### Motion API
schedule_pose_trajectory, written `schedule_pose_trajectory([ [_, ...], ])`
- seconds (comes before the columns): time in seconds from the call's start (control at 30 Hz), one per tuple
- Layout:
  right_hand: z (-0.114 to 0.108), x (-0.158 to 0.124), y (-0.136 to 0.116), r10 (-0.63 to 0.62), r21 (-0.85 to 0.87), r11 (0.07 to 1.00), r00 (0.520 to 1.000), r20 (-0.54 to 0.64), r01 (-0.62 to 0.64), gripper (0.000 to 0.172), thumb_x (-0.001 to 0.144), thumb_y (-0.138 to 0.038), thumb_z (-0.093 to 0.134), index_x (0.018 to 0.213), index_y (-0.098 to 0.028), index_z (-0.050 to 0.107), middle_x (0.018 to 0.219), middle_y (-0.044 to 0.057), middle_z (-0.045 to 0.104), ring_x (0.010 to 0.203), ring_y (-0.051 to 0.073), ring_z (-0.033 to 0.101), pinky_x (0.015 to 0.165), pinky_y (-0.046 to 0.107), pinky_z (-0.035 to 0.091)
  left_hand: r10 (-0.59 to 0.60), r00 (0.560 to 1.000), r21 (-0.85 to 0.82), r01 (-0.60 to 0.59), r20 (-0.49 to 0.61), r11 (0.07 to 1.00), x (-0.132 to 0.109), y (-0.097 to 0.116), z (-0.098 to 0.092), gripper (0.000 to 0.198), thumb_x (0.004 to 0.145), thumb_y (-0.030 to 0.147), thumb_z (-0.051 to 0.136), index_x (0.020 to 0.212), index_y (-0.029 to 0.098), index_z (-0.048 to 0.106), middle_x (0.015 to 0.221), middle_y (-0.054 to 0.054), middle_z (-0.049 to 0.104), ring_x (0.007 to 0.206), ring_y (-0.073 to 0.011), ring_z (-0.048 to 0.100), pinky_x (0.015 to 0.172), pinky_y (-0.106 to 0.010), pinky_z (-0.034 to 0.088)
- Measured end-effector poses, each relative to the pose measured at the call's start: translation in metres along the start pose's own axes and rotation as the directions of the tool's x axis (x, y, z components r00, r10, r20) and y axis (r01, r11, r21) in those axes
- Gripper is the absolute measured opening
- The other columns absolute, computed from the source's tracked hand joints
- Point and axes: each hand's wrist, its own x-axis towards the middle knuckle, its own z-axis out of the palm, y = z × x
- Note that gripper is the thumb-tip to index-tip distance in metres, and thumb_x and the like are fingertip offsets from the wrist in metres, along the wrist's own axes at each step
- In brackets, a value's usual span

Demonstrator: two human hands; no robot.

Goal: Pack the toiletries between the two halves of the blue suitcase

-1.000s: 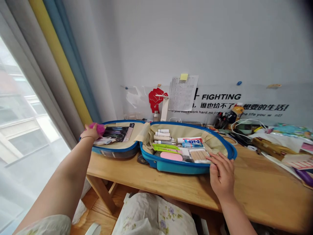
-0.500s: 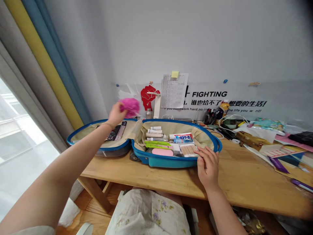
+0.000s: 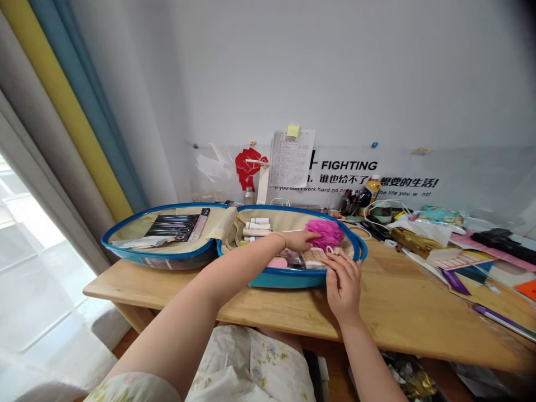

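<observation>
An open blue suitcase (image 3: 288, 278) lies on the wooden table, its two shells spread side by side. My left hand (image 3: 299, 240) reaches across into the right shell, fingers closed on a bright pink mesh bath puff (image 3: 323, 233) at that shell's right end. My right hand (image 3: 344, 282) holds the front right rim, thumb outside and fingers over the edge, close to a pack of cotton swabs (image 3: 314, 258) and the puff's white loop. White tubes (image 3: 257, 226) and a pink oval item (image 3: 277, 263) lie in the same shell, partly hidden by my left arm.
The left shell holds a black packaged set (image 3: 173, 226) and a slim pink-grey pack (image 3: 200, 224). Papers, cables, a bottle (image 3: 371, 192) and a purple pen (image 3: 502, 321) clutter the table's right side. A paper sheet (image 3: 292, 159) hangs on the wall behind.
My left hand has carried the pink bath puff from above the left shell rightward and down into the right shell. My right hand stays at the rim; the view has shifted slightly.
</observation>
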Motion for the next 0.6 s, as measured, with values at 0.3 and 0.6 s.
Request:
schedule_pose_trajectory([
  [0.3, 0.001, 0.000, 0.003, 0.019, -0.008, 1.000, 1.000, 0.008, -0.019, 0.031, 0.097, -0.032, 0.041, 0.099, -0.024, 0.071, 0.106, 0.007, 0.072, 0.118, 0.026, 0.058, 0.110, 0.052, 0.032, -0.002, 0.998, 0.016, 0.003, -0.055, 1.000, -0.028, 0.000, -0.023, 0.052, 0.100, 0.023, 0.036, 0.152, 0.019, 0.039, 0.159, -0.007, 0.038, 0.148, -0.0187, 0.031, 0.121, -0.032, 0.028],
  [0.6, 0.003, 0.001, 0.004, -0.002, 0.033, 0.999, 1.000, -0.029, 0.003, 0.028, 0.096, -0.030, 0.043, 0.097, -0.024, 0.071, 0.105, 0.008, 0.072, 0.116, 0.027, 0.059, 0.108, 0.051, 0.033, -0.346, 0.885, 0.140, 0.403, -0.312, 0.904, -0.161, -0.072, -0.078, 0.057, 0.100, 0.032, 0.038, 0.155, 0.018, 0.030, 0.164, -0.007, 0.026, 0.151, -0.0179, 0.022, 0.123, -0.033, 0.019],
])
